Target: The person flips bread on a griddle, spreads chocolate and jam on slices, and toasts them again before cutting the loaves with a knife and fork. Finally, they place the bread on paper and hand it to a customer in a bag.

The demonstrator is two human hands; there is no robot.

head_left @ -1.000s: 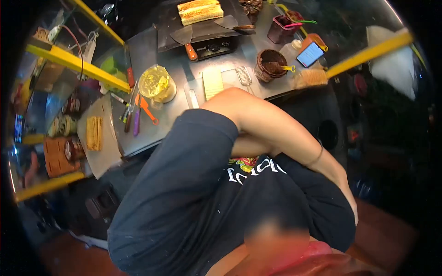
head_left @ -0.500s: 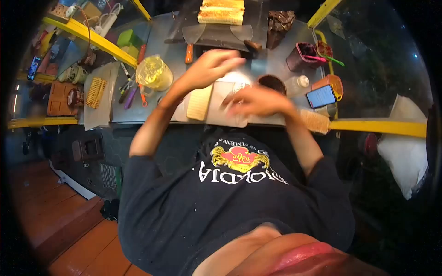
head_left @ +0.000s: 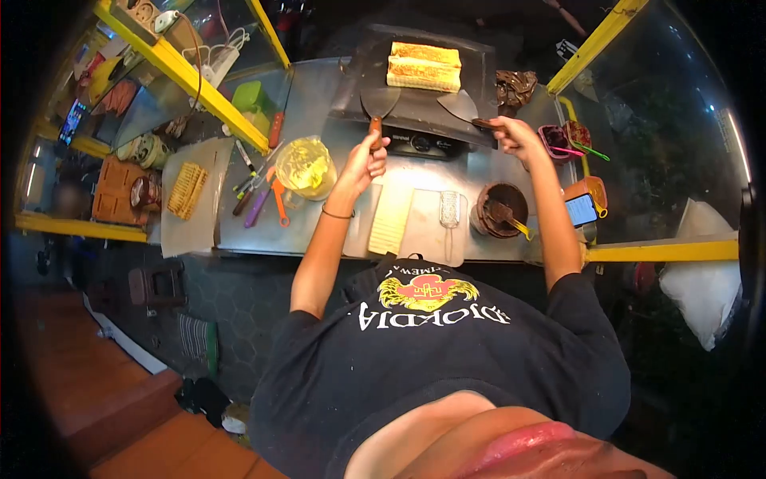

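My left hand point(head_left: 365, 166) is closed around the orange-brown handle of a wide scraper point(head_left: 380, 102). My right hand point(head_left: 520, 140) grips the dark handle of a second scraper point(head_left: 458, 105). Both blades rest at the near part of the black griddle point(head_left: 355, 76), just short of the toasted bread point(head_left: 424, 67). That bread is browned on top and lies as two long pieces side by side. Nearer me on the counter are a pale ridged bread slab point(head_left: 391, 219) and a metal grater point(head_left: 449, 209) on a light board point(head_left: 431, 243).
Left stands a clear tub of yellow spread point(head_left: 306, 168), beside knives and an orange-handled tool point(head_left: 280, 197). To the right are a tub of dark brown spread point(head_left: 501, 211) with a utensil in it and a phone point(head_left: 582, 209). Yellow frame bars point(head_left: 662, 249) edge the stall.
Both hands have moved forward from above the near counter and taken hold of the two scraper handles. The view has shifted too, showing more of the griddle.
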